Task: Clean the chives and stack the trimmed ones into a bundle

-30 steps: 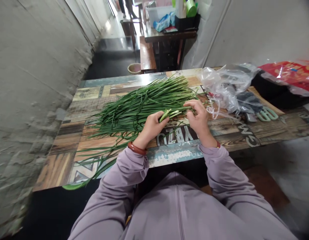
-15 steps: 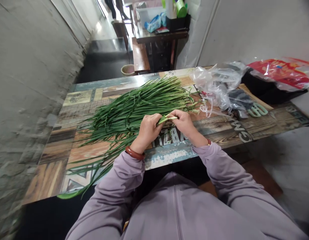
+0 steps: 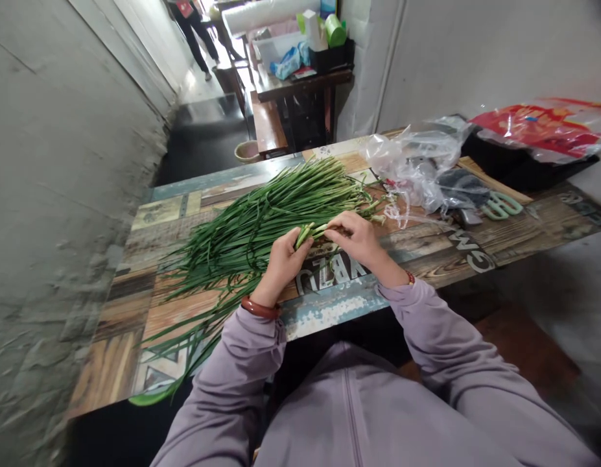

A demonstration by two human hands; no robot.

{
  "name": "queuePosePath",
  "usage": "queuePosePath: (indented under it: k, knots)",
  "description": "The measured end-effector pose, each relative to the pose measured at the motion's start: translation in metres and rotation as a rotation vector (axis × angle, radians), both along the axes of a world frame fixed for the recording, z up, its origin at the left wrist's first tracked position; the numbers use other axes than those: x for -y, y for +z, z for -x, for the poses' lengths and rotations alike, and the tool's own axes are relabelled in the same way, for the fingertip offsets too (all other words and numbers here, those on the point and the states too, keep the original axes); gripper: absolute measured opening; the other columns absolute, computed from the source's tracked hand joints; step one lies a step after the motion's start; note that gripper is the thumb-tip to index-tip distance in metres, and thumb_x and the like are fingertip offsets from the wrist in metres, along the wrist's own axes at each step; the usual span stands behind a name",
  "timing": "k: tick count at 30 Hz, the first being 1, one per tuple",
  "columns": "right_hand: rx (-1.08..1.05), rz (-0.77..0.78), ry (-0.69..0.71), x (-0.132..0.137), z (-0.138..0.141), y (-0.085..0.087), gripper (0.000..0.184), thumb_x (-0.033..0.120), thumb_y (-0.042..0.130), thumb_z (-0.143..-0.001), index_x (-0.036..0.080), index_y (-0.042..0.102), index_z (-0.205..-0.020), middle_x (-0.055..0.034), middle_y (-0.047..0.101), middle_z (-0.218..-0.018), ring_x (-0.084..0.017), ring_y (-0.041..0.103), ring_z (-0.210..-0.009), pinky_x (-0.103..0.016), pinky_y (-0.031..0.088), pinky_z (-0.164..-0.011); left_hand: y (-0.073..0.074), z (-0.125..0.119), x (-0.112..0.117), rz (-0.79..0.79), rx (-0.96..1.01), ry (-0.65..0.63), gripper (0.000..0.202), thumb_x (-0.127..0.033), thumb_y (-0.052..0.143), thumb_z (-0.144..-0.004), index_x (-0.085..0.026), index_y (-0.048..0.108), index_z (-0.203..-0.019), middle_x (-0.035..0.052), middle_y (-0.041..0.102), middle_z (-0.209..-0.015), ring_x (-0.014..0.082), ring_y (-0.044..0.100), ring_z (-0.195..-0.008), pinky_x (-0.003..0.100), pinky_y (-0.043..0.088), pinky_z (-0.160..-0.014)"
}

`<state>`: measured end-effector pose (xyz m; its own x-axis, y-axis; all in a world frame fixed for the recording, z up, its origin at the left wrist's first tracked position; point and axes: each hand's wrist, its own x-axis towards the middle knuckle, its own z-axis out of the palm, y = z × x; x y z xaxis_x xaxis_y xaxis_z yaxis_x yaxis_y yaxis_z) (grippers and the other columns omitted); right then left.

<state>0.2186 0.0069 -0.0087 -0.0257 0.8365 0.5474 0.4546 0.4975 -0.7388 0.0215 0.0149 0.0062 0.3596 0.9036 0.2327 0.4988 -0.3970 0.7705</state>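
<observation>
A large heap of garlic chives (image 3: 261, 214) lies on the patterned table, leaves toward the left and pale stem ends toward the right. My left hand (image 3: 284, 259) is closed round a small bunch of chives (image 3: 306, 233), its stem ends poking out above the thumb. Long leaves (image 3: 198, 334) trail from beneath that hand to the table's near edge. Thumb and fingers of my right hand (image 3: 356, 239) pinch the pale end of a chive stem that reaches over from the bunch. Small trimmings lie on the table below my hands.
Crumpled clear plastic bags (image 3: 417, 162) sit right of the heap, beside green-handled scissors (image 3: 502, 205). A red printed bag (image 3: 538, 130) rests on something black at the far right. Beyond the table stand a bench (image 3: 268, 123), a basket (image 3: 247, 152) and a person (image 3: 196, 32).
My right hand's fingertips have drawn slightly away from my left hand, and the stem ends have fanned apart. The camera view has shifted a little; the heap lies as before.
</observation>
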Motion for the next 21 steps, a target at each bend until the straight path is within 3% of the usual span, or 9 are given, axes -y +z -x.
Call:
queuePosePath:
  k: [4,8,12,15,18,21]
  knots:
    - [-0.001,-0.012,0.033,0.0,0.004,-0.002,0.016,0.029,0.063,-0.086,0.021,0.065,-0.072,-0.0015,0.066,-0.077,-0.017,0.06,-0.078,-0.032,0.044,-0.077,-0.002,0.0,0.001,-0.033,-0.053,0.013,0.027,-0.033,0.05,-0.091,-0.02,0.041,-0.07,-0.0038,0.041,-0.067,0.0111,0.037,-0.064,0.025,0.028,-0.062]
    - [-0.275,0.241,0.029,-0.002,0.011,-0.008,0.017,0.032,0.063,-0.081,0.019,0.065,-0.071,0.0014,0.061,-0.069,-0.013,0.054,-0.067,-0.027,0.04,-0.063,-0.005,-0.002,0.001,-0.126,-0.168,-0.004,0.03,-0.033,0.051,-0.09,-0.02,0.037,-0.068,-0.0038,0.04,-0.063,0.0115,0.036,-0.062,0.026,0.024,-0.061]
    - [-0.57,0.406,0.013,-0.005,0.013,-0.013,0.02,0.038,0.065,-0.079,0.019,0.064,-0.071,0.0033,0.059,-0.067,-0.012,0.052,-0.066,-0.025,0.04,-0.064,-0.006,-0.002,0.001,-0.124,-0.196,-0.012,0.029,-0.033,0.051,-0.091,-0.02,0.037,-0.068,-0.0035,0.041,-0.063,0.012,0.037,-0.062,0.026,0.025,-0.062]
    - [-0.617,0.308,-0.061,-0.004,0.003,-0.009,0.023,0.041,0.062,-0.084,0.02,0.063,-0.075,0.0025,0.061,-0.071,-0.011,0.053,-0.067,-0.025,0.042,-0.065,-0.006,-0.001,0.0,-0.051,-0.149,-0.024,0.027,-0.034,0.049,-0.091,-0.02,0.04,-0.07,-0.0034,0.042,-0.065,0.012,0.038,-0.063,0.025,0.028,-0.062]
    - [-0.364,0.109,-0.091,0.0,-0.007,0.001,0.023,0.04,0.058,-0.09,0.021,0.065,-0.08,0.0,0.064,-0.077,-0.014,0.057,-0.073,-0.028,0.043,-0.067,-0.006,0.0,-0.001,0.034,-0.079,-0.05,0.024,-0.034,0.049,-0.091,-0.019,0.045,-0.072,-0.0027,0.045,-0.068,0.012,0.041,-0.066,0.024,0.031,-0.064]
    - [-0.056,-0.092,-0.033,0.005,-0.007,0.007,0.013,0.035,0.064,-0.088,0.023,0.066,-0.088,-0.0033,0.069,-0.091,-0.019,0.062,-0.091,-0.033,0.048,-0.077,-0.007,0.001,-0.002,0.137,0.033,-0.09,0.024,-0.037,0.051,-0.09,-0.018,0.049,-0.075,-0.0024,0.046,-0.07,0.0119,0.041,-0.068,0.024,0.033,-0.064]
